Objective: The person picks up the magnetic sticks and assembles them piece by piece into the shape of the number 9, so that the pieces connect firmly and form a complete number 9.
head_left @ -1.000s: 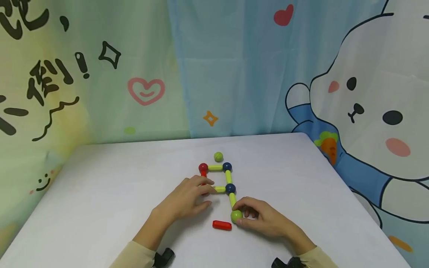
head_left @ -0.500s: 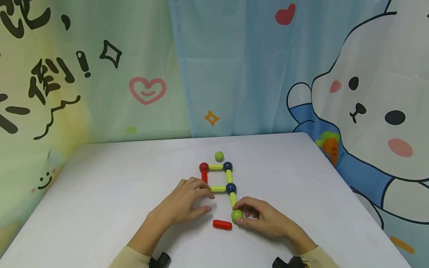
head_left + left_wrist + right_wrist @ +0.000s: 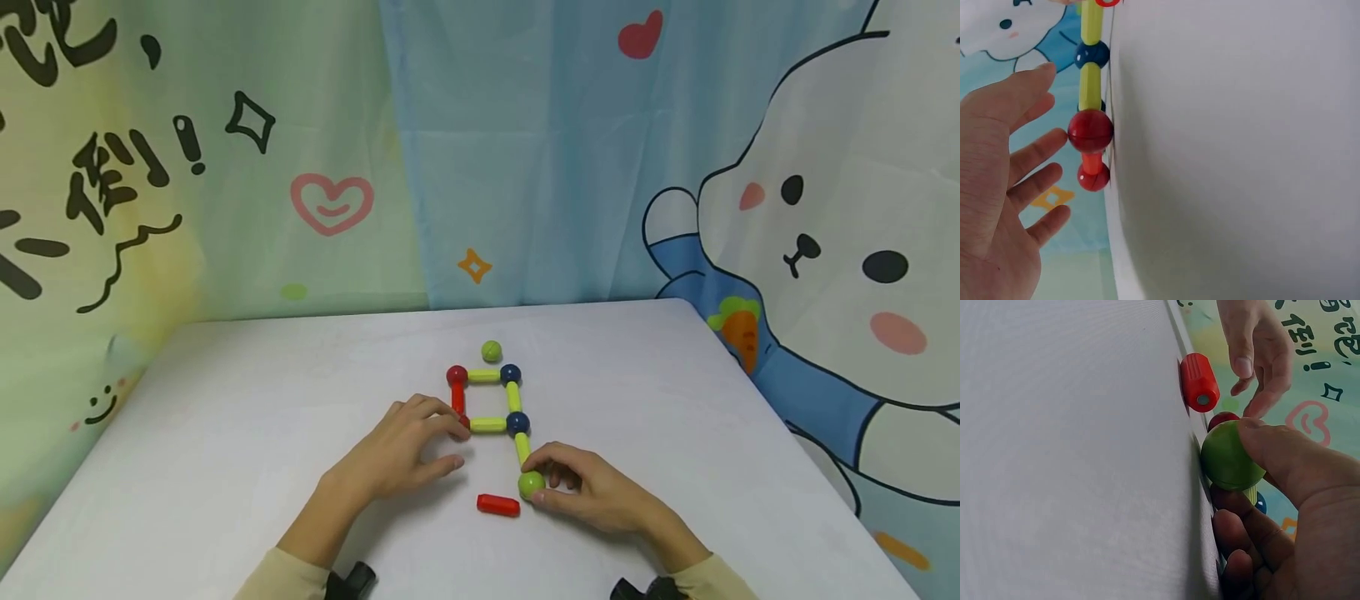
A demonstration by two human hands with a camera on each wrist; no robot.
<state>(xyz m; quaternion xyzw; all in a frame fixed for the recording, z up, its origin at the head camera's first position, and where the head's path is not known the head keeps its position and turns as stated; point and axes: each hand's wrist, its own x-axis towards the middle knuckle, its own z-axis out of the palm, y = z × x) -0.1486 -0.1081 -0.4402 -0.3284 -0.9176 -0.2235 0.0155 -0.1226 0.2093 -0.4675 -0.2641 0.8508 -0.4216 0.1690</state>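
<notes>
My right hand [image 3: 596,492] pinches a green ball [image 3: 531,484] between thumb and fingers at the near end of a magnetic ball-and-rod frame. A yellow-green rod [image 3: 522,448] joins that ball to a dark blue ball [image 3: 517,423]. The frame's square has another blue ball [image 3: 510,374], a far red ball [image 3: 457,376] and a near red ball [image 3: 1090,131], linked by yellow-green rods and one red rod [image 3: 458,399]. Beside the near red ball is my left hand [image 3: 405,450], fingers spread and holding nothing. In the head view its fingers partly cover that ball.
A loose red rod [image 3: 498,505] lies on the white table [image 3: 300,375] between the hands, left of the green ball. Beyond the square sits a separate green ball [image 3: 491,351]. A printed curtain [image 3: 487,150] hangs behind the table.
My left hand has drawn back to the left, uncovering the red rod and part of the near red ball. The right hand keeps its hold on the green ball.
</notes>
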